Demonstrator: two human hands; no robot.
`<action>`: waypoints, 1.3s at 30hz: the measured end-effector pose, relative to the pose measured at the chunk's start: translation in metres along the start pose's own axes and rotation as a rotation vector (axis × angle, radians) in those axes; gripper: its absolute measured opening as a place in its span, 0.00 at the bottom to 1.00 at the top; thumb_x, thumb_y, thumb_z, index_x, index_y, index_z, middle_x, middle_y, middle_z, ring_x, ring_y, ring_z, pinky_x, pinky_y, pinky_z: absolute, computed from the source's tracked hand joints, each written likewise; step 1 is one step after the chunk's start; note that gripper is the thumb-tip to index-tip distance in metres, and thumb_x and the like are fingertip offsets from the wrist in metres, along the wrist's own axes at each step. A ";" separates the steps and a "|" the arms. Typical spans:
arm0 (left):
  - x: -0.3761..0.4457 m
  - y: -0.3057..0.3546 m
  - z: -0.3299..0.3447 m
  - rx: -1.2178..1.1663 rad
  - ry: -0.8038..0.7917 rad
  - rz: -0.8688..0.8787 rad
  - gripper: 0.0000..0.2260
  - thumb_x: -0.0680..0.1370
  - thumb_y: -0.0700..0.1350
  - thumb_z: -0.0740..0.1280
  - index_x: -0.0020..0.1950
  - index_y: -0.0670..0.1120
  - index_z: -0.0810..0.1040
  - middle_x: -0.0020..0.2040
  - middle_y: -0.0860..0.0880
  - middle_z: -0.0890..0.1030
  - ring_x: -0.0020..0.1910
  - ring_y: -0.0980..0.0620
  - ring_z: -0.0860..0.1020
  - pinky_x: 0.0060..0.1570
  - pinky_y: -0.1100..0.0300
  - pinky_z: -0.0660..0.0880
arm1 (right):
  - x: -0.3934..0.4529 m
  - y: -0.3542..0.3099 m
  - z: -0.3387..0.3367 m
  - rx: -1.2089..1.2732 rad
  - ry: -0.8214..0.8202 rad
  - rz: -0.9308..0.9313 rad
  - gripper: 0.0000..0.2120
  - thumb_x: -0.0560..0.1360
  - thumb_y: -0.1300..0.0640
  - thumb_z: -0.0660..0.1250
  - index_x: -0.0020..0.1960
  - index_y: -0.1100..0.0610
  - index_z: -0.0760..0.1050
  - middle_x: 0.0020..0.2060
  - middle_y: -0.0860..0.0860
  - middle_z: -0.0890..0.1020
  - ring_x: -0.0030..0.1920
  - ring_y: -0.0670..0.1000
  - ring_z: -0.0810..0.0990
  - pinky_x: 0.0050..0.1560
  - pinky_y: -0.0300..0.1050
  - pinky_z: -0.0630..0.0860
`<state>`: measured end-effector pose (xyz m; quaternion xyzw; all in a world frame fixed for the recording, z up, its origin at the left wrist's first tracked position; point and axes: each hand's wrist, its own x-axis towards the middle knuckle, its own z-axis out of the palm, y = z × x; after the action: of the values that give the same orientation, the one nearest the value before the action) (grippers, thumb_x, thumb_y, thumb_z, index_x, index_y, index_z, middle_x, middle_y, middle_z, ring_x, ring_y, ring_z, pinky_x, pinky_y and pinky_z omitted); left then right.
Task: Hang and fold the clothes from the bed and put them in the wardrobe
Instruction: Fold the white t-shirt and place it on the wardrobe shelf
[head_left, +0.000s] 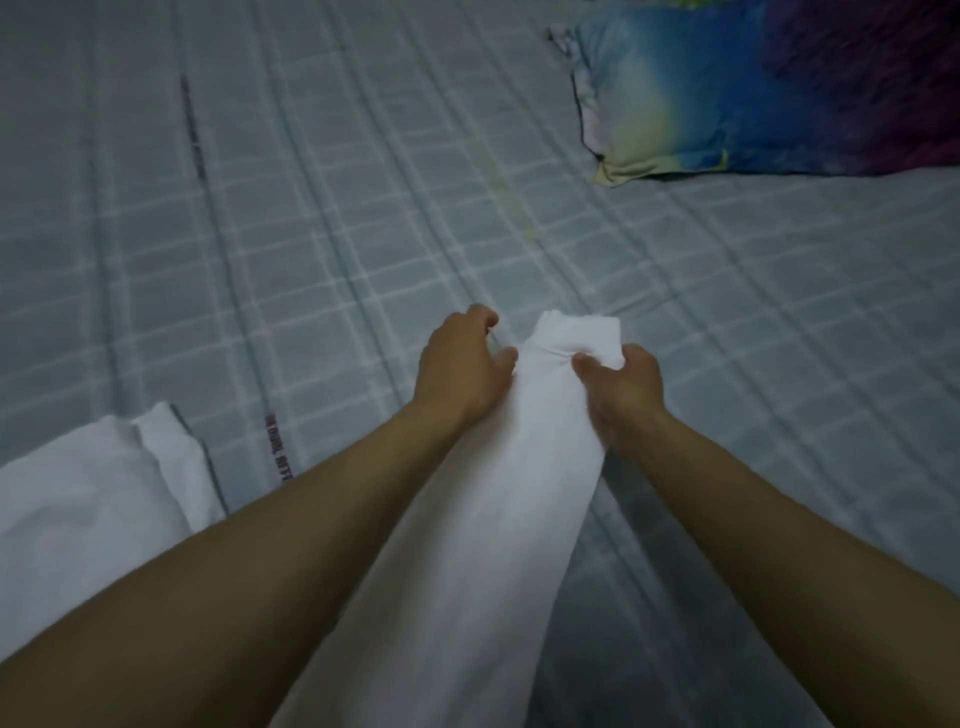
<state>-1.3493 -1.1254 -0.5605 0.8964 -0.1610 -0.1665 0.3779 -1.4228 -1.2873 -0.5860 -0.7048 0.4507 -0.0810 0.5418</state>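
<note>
A long white garment (467, 519) stretches from the bottom of the view up to the middle of the bed. My left hand (462, 364) grips its left edge near the far end. My right hand (623, 384) pinches the right side of that same end, thumb on top of the cloth. Both forearms run along either side of the garment. A second white piece of clothing (88, 493) lies flat at the lower left, apart from my hands.
The bed is covered by a pale blue-grey checked sheet (311, 208). A multicoloured blue, yellow and purple pillow (769, 88) lies at the upper right. No wardrobe or hanger is in view.
</note>
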 end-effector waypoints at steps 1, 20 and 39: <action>-0.019 -0.004 0.005 0.084 0.006 0.084 0.18 0.77 0.47 0.67 0.67 0.46 0.73 0.62 0.45 0.76 0.59 0.45 0.74 0.60 0.53 0.71 | 0.004 0.011 -0.002 -0.003 0.000 0.043 0.18 0.74 0.54 0.72 0.60 0.62 0.76 0.52 0.56 0.82 0.50 0.56 0.82 0.46 0.45 0.77; -0.060 0.008 0.032 -0.335 -0.228 0.035 0.24 0.81 0.62 0.52 0.74 0.56 0.68 0.74 0.52 0.70 0.73 0.52 0.67 0.75 0.50 0.60 | -0.054 -0.007 -0.011 0.150 -0.216 -0.223 0.06 0.76 0.61 0.67 0.47 0.57 0.83 0.38 0.52 0.85 0.37 0.47 0.83 0.37 0.42 0.77; -0.172 -0.075 -0.266 -1.414 0.131 -0.035 0.32 0.82 0.63 0.46 0.71 0.42 0.72 0.68 0.36 0.72 0.69 0.37 0.70 0.71 0.43 0.64 | -0.281 -0.180 0.175 -0.007 -0.656 -0.961 0.24 0.82 0.44 0.49 0.50 0.59 0.77 0.42 0.56 0.82 0.45 0.55 0.82 0.50 0.59 0.77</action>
<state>-1.3785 -0.8382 -0.4097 0.4469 0.0230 -0.1830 0.8753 -1.3816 -0.9617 -0.4001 -0.8202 -0.1108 -0.0941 0.5533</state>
